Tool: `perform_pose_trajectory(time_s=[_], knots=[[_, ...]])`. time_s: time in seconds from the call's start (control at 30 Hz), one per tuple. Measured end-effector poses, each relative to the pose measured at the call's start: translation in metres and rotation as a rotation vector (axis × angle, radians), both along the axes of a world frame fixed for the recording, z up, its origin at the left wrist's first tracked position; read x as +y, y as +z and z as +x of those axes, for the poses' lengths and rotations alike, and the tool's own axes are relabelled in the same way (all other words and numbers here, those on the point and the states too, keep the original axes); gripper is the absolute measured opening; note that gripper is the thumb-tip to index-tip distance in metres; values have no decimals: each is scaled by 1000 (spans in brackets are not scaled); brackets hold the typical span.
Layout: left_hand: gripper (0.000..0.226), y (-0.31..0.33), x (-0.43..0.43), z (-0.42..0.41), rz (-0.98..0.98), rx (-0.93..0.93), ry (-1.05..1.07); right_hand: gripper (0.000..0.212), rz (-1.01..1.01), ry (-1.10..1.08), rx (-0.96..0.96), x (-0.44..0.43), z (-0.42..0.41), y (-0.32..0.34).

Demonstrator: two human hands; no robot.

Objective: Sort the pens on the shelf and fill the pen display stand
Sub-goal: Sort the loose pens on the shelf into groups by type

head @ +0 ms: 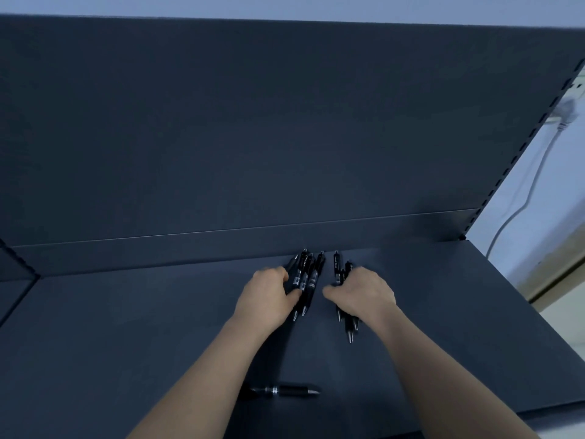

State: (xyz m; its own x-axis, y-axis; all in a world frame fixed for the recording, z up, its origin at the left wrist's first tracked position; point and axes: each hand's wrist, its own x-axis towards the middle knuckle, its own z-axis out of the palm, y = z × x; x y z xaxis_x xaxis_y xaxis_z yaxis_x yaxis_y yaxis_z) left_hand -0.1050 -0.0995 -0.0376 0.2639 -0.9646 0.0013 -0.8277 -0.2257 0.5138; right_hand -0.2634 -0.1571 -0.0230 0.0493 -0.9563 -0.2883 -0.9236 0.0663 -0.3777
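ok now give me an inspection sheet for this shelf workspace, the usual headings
surface: dark shelf with an upright back panel
job's things: left pen bundle and right pen bundle lie side by side near the back; lone pen lies crosswise near the front; display stand not seen
clutter: nothing seen
hands: left hand grips the left pen bundle; right hand grips the right pen bundle
cables: white cable hangs down the wall on the right
surroundings: pale wall; slotted upright at the shelf's right edge
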Motion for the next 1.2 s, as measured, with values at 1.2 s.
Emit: perform_pose_trajectory(time_s=[1.2], knots=[[19, 49, 135, 102, 71, 35, 305, 30, -125, 444, -112, 84, 106, 48]])
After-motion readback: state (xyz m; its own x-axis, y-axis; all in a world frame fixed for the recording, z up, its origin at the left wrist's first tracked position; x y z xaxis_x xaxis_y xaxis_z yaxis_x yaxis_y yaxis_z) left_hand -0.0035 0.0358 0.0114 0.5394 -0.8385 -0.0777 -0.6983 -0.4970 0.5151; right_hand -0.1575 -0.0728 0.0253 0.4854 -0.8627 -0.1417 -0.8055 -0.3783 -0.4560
